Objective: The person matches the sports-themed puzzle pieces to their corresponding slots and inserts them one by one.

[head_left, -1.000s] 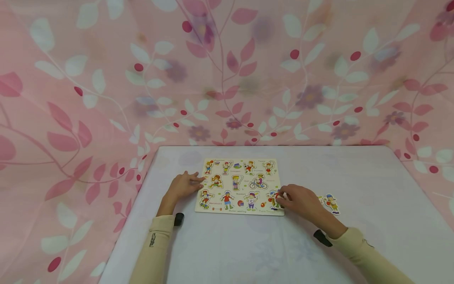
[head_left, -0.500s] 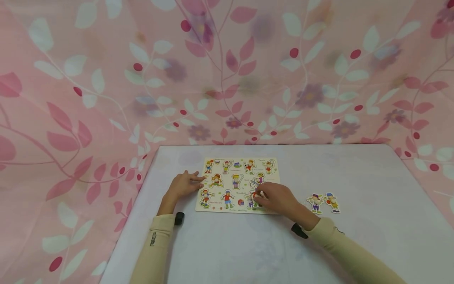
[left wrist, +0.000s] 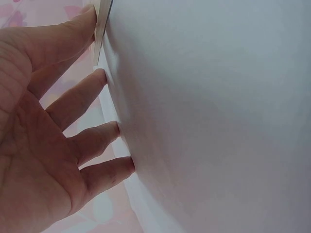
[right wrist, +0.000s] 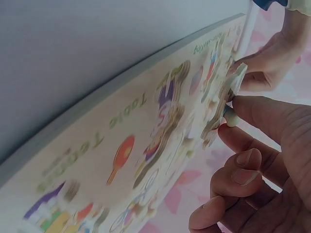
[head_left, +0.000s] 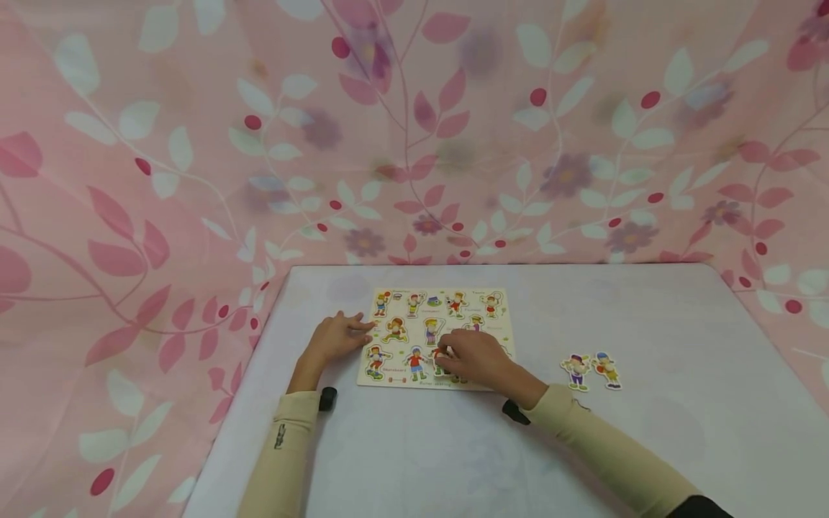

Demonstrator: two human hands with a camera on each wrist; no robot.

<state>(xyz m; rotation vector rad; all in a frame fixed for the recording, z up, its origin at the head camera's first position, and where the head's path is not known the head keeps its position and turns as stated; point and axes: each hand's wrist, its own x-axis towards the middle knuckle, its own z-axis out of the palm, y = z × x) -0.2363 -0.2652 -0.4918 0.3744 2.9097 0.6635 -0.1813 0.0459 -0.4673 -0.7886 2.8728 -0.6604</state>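
Note:
A wooden peg puzzle board (head_left: 421, 383) with sports figures and printed words lies on the table. My right hand (head_left: 476, 356) is over its lower middle, thumb and forefinger pinching a puzzle piece (head_left: 440, 363) by its small knob (right wrist: 230, 116). In the right wrist view the piece is tilted above the board, seen almost edge-on; its other fingers curl loosely below. My left hand (head_left: 337, 338) is at the board's left edge, its thumb (left wrist: 87, 24) against that edge. The remaining left fingers are spread, their tips on the tabletop.
Two loose figure pieces lie right of the board: a purple-trousered batter (head_left: 576, 373) and a figure with an orange ball (head_left: 606, 371). White cloth covers the table (head_left: 414, 453). A pink floral curtain (head_left: 414, 144) hangs behind and at the left.
My right hand has moved left across the board with the puzzle piece, from the lower right corner to the lower middle. The two loose pieces came into full view. My left hand stays put.

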